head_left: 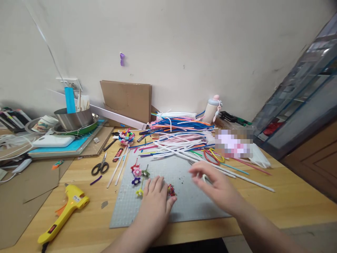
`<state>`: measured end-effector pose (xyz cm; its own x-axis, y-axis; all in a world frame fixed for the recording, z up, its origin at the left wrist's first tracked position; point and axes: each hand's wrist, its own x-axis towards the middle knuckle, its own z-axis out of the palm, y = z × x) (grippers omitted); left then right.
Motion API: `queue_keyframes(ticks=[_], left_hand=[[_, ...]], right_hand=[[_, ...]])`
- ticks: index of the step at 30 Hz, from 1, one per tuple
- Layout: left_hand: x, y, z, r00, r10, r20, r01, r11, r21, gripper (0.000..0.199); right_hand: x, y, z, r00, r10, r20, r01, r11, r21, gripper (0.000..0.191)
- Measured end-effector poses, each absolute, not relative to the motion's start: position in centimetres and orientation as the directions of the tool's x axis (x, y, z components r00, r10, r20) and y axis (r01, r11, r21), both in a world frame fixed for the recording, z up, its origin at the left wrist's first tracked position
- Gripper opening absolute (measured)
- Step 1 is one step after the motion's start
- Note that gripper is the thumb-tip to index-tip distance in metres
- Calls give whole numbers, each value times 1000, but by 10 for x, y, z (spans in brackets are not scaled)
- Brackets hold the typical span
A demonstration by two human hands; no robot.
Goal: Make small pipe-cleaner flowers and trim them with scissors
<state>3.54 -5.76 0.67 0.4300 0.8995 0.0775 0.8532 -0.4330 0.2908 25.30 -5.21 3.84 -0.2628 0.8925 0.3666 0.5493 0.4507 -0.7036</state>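
Note:
My left hand lies flat on the grey cutting mat, fingers stretched and thumb apart. Beside its thumb and forefinger is a small multicoloured clump of scraps. Small pipe-cleaner flowers lie just past the left fingers: a pink flower, a purple flower and a yellow flower, among others. To the right, my right hand hovers over the mat with curled fingers. A pale loop, perhaps a handle, shows between its thumb and fingers; the rest is hidden.
A yellow glue gun and black-handled scissors lie left of the mat. Behind it spreads a heap of pipe cleaners, some reaching right. A bottle stands at the back. A metal bowl sits at the far left.

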Motion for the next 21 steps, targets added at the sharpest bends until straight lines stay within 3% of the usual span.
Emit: queue_keyframes(ticks=[3,5,11,15,21], left_hand=[[30,-57,5,391,908,153,841,-419,343,33],[25,-57,3,387,893,231,813,-448,373,30],[1,-65,6,336,841,423,746,-512,425,26],[-15,-73,8,317,854,413,752,-492,439,25],[-30,-82,4,294,885,360,746,-448,492,25]], right_hand=[[233,-45,17,-461,885,58,599,359,-716,36],[218,-41,3,-481,876,-11,632,338,-697,45],[187,-32,-17,-455,890,23,649,349,-675,31],[181,-28,-22,-450,892,40,635,351,-688,14],[176,-28,-23,-452,891,39,582,328,-744,15]])
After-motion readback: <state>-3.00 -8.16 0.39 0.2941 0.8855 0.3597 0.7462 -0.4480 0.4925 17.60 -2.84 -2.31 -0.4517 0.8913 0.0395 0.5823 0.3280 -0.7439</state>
